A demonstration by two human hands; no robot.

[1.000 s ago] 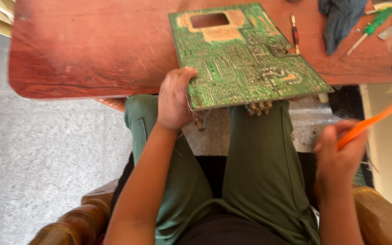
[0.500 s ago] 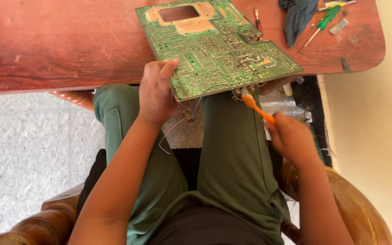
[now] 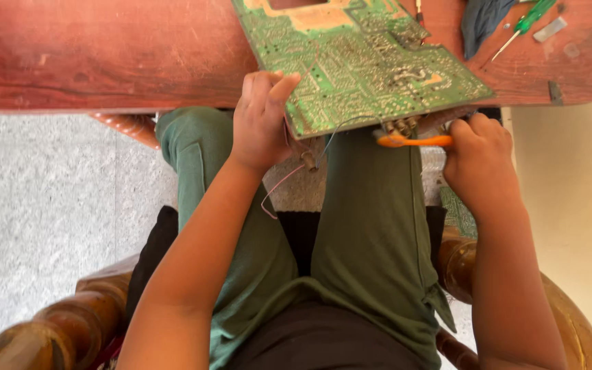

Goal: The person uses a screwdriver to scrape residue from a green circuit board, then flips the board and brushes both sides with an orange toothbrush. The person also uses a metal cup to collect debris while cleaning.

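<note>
Left hand (image 3: 260,123) clamps the near left corner of the green circuit board (image 3: 358,65), fingers curled over its edge. Right hand (image 3: 477,154) is closed around an orange-handled tool (image 3: 412,141); the tool lies almost level, long axis running 3 to 9 o'clock, its tip pointing toward 9 and tucked under the board's near edge, against the parts hanging there.

The board sits tilted on the red wooden table (image 3: 104,55), long axis running from about 10 to 4 o'clock, its near edge jutting past the table rim over the green-trousered lap (image 3: 371,226). Thin wires (image 3: 289,181) dangle from that edge at 6 o'clock, between the two hands.

Room to move: open air below the overhang, grey floor (image 3: 35,226) wide at 9 o'clock, a pale wall (image 3: 577,205) close at 3. At 1 o'clock on the table lie a dark cloth (image 3: 481,17) and a green-handled screwdriver (image 3: 525,24), well apart from the hands. Wooden chair arms (image 3: 56,329) flank the lap.

Half a second back the tool slanted up from lower right; now it has levelled and slid under the edge, and the left hand keeps its grip.
</note>
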